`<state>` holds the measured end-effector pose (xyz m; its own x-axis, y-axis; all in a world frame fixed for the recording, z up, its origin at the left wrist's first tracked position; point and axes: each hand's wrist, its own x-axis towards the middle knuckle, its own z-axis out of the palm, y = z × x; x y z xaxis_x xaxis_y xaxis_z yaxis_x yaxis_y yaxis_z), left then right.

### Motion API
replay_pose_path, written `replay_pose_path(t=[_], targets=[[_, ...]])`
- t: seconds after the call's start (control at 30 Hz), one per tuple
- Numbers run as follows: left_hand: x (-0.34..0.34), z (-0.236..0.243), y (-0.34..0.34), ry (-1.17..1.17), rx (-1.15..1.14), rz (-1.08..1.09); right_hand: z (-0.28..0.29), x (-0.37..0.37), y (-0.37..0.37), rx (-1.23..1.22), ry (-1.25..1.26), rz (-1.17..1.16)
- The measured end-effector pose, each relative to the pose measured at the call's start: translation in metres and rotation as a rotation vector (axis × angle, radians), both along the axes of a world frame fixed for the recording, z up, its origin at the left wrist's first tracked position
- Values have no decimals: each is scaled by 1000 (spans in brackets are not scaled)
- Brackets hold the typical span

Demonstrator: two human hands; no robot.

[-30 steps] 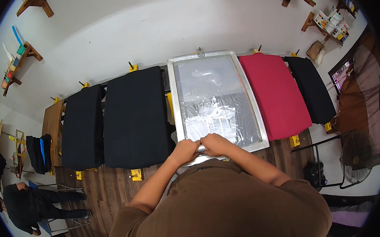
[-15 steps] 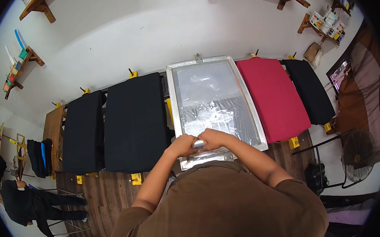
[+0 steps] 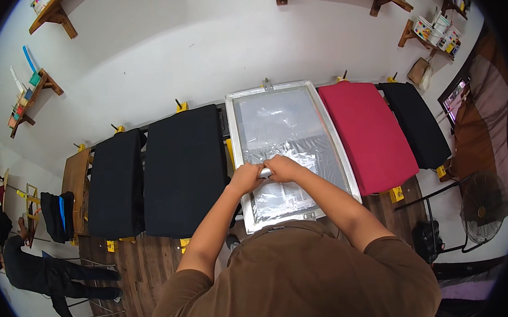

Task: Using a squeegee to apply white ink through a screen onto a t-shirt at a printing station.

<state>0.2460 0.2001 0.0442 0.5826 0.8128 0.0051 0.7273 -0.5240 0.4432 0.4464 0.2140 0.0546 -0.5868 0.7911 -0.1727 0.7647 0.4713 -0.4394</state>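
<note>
A silver-handled squeegee (image 3: 265, 173) is gripped between my two fists, over the lower half of a screen-printing frame (image 3: 234, 137). My left hand (image 3: 245, 178) is closed around its left part, and my right hand (image 3: 284, 169) is closed around the right. Most of the tool, including its blade, is hidden under my hands. The frame has a pale metal rim and a glossy mesh (image 3: 275, 119) with a light printed pattern on its nearer part. Dark cloth shows through the mesh's nearer half.
Black cloth-covered boards (image 3: 184, 169) lie to the left, with a red one (image 3: 370, 135) to the right. Yellow clamps (image 3: 396, 194) hold the row. A standing fan (image 3: 480, 208) is at right. At far left, another person (image 3: 35, 268) stands by a rack.
Both my hands have pushed the squeegee forward over the mesh, away from my body, uncovering more of the frame's near end. The person at left has raised a hand toward the rack.
</note>
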Motion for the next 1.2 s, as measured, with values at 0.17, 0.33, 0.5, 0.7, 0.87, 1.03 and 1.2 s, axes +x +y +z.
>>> replay_pose_path(t=[0.17, 0.33, 0.5, 0.7, 0.87, 1.03, 1.2], targets=[[8, 3, -31, 39, 68, -15, -20, 7, -32, 158, 94, -17], [7, -2, -67, -8, 95, -36, -23, 9, -71, 171, 125, 3], [8, 0, -97, 3, 67, -50, -13, 12, -97, 81, 86, 76], [3, 7, -105, -20, -13, -141, -6, 11, -108, -61, 73, 98], [1, 20, -93, -5, -161, -159, 4, 11, -98, -160, 49, 105], [-2, 34, -52, 88, -222, -153, 15, 10, -55, -207, 81, 153], [0, 27, -7, 62, 21, -62, 16, 10, -7, 17, 67, 104]])
